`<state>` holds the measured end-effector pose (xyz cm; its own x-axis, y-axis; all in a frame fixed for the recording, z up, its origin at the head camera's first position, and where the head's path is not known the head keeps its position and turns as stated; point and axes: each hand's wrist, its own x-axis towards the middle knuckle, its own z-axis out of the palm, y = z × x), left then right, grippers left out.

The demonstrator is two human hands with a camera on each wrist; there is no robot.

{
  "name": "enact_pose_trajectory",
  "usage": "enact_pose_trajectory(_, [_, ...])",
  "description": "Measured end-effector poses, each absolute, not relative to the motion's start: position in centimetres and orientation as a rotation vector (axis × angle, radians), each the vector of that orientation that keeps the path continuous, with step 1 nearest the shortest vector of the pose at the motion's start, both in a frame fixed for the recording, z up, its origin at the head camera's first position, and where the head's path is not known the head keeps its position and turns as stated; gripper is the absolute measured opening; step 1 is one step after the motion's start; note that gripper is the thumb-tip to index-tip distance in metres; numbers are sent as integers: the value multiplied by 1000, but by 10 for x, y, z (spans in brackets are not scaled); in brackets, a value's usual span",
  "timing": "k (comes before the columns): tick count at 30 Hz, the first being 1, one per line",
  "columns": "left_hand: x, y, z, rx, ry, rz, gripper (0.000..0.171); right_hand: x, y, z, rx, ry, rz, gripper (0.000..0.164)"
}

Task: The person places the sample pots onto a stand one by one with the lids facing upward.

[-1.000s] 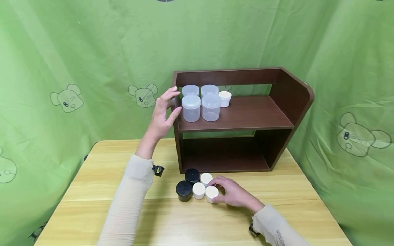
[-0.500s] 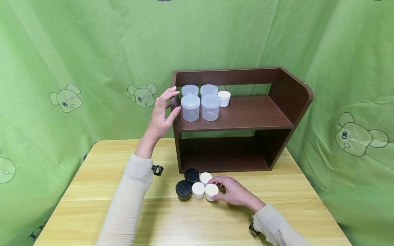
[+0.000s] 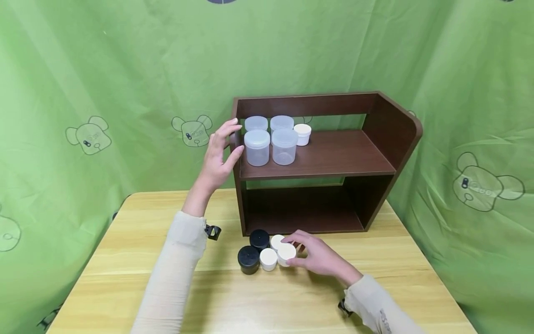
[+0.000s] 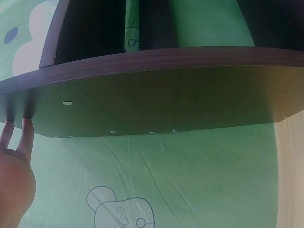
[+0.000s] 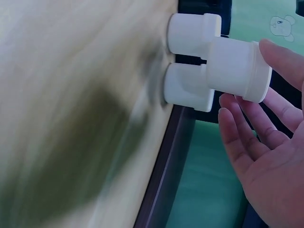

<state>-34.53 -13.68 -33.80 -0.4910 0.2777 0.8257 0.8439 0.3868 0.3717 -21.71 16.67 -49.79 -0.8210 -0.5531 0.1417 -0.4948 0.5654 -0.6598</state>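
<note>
In the head view my right hand (image 3: 319, 255) pinches a small white lidded jar (image 3: 286, 254) between thumb and fingers. The right wrist view shows this held jar (image 5: 237, 69) raised off the table, with two other white jars (image 5: 189, 87) standing behind it. Beside them in the head view are a white jar (image 3: 268, 259) and two black jars (image 3: 248, 259). My left hand (image 3: 217, 157) is at the left side panel of the brown shelf (image 3: 321, 176), fingers spread. Its fingertips (image 4: 27, 124) meet the panel in the left wrist view.
On the shelf's upper board, several translucent lidded jars (image 3: 257, 148) stand grouped at the left, with one white jar (image 3: 302, 134) to their right. The shelf stands at the back of the wooden table (image 3: 258, 306). Green curtains (image 3: 125, 60) enclose the table.
The right hand has lifted the white jar a little off the table, up and toward the shelf. The left hand keeps its place at the side panel.
</note>
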Motion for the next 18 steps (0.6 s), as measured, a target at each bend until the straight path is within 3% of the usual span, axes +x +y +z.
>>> enact_pose_trajectory(18, [-344, -136, -338, -962, -1974, -1073, 48, -223, 169, -458, -954, 2826, -1208, 45])
